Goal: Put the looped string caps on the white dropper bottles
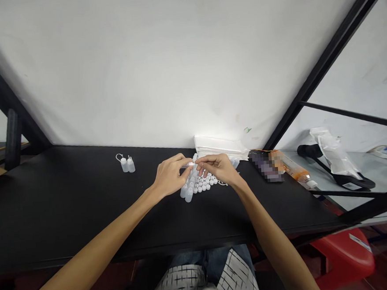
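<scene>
My left hand point(171, 175) is closed around a small translucent dropper bottle point(186, 166), held nearly level above the pile. At its white top end, my right hand point(220, 167) has thumb and fingers pinched together; the fingers partly hide what they grip there, which looks like a cap. Beneath both hands lie several loose translucent dropper bottles point(189, 194), and right beside them is a cluster of small white caps point(204, 185). Farther left, two dropper bottles point(128, 165) with white tops stand close together, one with a looped strap.
A stack of white plastic bags point(220, 146) lies against the wall behind my right hand. Right of it, a blurred dark packet point(266, 166) and an orange-labelled drink bottle point(295, 172) lie on the black table point(68, 202). Black frame bars rise at both sides; a red stool point(347, 253) stands lower right.
</scene>
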The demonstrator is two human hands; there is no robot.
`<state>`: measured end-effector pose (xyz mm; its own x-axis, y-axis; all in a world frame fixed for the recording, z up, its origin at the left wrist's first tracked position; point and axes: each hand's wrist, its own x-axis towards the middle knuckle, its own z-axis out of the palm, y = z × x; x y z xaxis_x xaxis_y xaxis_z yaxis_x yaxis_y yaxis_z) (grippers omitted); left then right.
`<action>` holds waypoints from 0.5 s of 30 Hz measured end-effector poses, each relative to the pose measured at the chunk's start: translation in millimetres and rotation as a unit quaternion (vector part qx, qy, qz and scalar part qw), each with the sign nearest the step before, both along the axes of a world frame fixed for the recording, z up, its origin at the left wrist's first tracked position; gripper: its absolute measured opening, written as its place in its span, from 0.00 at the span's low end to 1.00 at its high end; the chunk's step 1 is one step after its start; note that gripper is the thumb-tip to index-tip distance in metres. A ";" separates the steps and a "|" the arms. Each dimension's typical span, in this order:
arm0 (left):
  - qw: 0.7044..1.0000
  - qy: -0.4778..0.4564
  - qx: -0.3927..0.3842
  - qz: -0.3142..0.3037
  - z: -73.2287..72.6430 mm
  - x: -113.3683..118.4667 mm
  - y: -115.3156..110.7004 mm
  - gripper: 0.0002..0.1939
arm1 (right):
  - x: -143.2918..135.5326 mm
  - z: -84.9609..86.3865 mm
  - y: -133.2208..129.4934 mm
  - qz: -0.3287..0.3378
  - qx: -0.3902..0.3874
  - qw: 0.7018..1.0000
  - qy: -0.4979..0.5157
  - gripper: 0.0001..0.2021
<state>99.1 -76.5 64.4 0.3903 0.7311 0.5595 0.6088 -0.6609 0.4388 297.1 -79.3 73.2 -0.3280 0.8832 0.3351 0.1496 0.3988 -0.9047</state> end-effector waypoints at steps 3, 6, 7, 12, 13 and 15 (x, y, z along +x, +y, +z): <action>0.999 -0.024 -0.019 -0.026 -1.7 0.4 1.3 0.12 | 2.1 2.0 0.1 0.019 -0.022 1.000 0.002 0.12; 0.998 -0.043 -0.030 -0.037 -3.0 1.2 1.1 0.13 | 3.6 2.7 0.7 0.033 -0.031 0.999 0.016 0.13; 0.997 -0.050 -0.032 -0.042 -3.2 1.5 0.8 0.13 | 3.9 2.9 0.7 0.038 -0.031 0.999 0.021 0.13; 0.994 -0.074 -0.041 -0.066 -3.7 2.5 -0.8 0.13 | 3.3 4.6 -1.4 0.057 -0.034 0.997 0.048 0.13; 0.994 -0.074 -0.042 -0.070 -4.1 2.7 -0.9 0.13 | 3.0 4.8 -1.7 0.060 -0.040 0.996 0.052 0.14; 0.994 -0.070 -0.046 -0.076 -5.0 3.1 -0.7 0.13 | 2.4 4.6 -1.8 0.068 -0.051 0.995 0.055 0.14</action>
